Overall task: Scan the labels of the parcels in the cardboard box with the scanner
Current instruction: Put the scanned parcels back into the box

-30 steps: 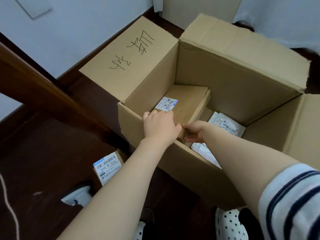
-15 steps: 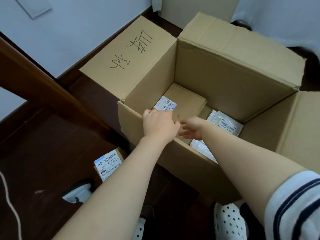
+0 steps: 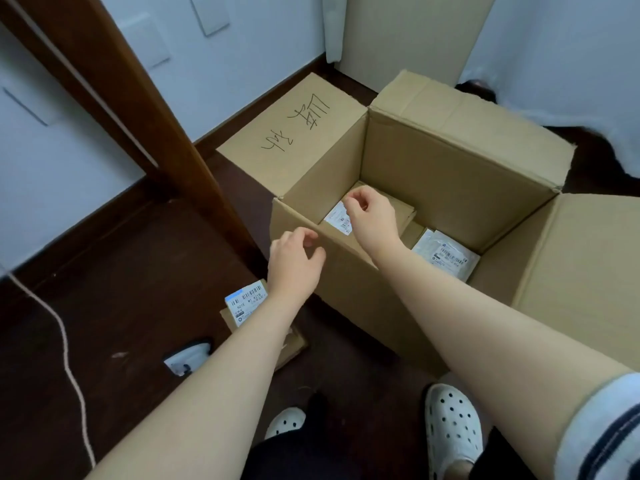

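Observation:
A large open cardboard box (image 3: 346,292) stands on the dark floor. Inside it, at the far left, lies a brown cardboard parcel (image 3: 400,209) with a white label (image 3: 337,218). A white plastic parcel (image 3: 446,254) with a barcode label lies to its right. My right hand (image 3: 370,216) hovers inside the box over the brown parcel, fingers loosely curled, holding nothing. My left hand (image 3: 294,265) is outside the box at its front left corner, loosely curled and empty. The scanner (image 3: 188,356) lies on the floor, partly hidden by my left forearm.
A small labelled parcel (image 3: 247,301) lies on the floor under my left wrist. A thin cord (image 3: 65,341) runs across the floor at the left. A slanted wooden beam (image 3: 138,109) stands left of the box. My feet in white clogs (image 3: 453,420) are by the box's front.
Both hands have let go of the brown parcel, which now lies flat in the box. My left hand has pulled out over the box's front edge. The view has risen.

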